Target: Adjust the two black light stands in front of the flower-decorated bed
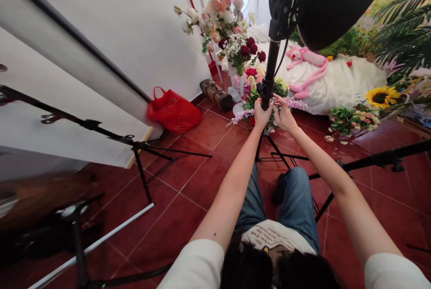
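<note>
In front of me stands a black light stand (272,62) with a large dark lamp head (330,2) on top. My left hand (263,113) is wrapped round its pole, low down by a clamp knob. Beside it, my right hand (284,116) has its fingers partly spread at the right side of the pole; fingertips reach close to it, and whether they touch I cannot tell. The stand's legs (278,152) spread on the floor between my hands and knees. Behind the pole are bunches of artificial flowers (251,85), partly hidden by it.
A red bag (177,111) lies by the wall. Another black tripod (148,150) stands left, and a black pole (387,159) crosses at right. A pink plush toy (311,62) lies on white cloth (353,85). A sunflower (382,97) and a white rod (101,239) are nearby.
</note>
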The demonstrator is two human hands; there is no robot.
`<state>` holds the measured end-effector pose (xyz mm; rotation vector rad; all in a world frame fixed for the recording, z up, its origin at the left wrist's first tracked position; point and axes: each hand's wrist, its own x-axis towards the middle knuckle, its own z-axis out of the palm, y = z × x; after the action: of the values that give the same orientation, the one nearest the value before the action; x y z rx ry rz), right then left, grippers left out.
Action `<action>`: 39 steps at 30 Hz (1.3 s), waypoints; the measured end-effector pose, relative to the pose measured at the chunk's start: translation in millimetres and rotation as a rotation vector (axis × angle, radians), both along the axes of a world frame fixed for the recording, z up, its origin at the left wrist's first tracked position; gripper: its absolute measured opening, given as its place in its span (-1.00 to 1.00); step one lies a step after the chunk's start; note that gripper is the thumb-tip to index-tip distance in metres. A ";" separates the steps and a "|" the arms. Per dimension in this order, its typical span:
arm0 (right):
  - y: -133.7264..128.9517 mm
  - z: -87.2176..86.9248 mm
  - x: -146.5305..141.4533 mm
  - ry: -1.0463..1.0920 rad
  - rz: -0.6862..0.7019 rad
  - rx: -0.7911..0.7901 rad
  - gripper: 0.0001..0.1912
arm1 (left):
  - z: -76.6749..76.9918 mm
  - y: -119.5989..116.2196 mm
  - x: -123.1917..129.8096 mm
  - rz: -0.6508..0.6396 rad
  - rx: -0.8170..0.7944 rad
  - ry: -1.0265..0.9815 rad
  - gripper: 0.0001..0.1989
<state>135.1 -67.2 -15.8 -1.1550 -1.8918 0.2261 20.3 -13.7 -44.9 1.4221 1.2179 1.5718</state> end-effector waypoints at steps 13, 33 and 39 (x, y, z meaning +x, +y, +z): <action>37.5 -6.2 -3.4 0.289 -0.161 -0.236 -0.58 | -1.5 -0.5 -1.3 0.008 0.031 0.078 -0.68; 63.3 -10.3 -22.0 0.973 -0.317 -0.468 -0.62 | -2.8 -3.3 -2.2 0.088 -0.004 0.252 -0.67; 72.9 7.0 -18.3 0.897 -0.501 -0.500 -0.60 | 0.7 -6.8 -2.0 0.106 0.010 0.266 -0.69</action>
<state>116.8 5.8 -8.8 -1.4752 -0.7448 0.8089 18.3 -20.6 -44.3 1.6357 1.4618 1.4930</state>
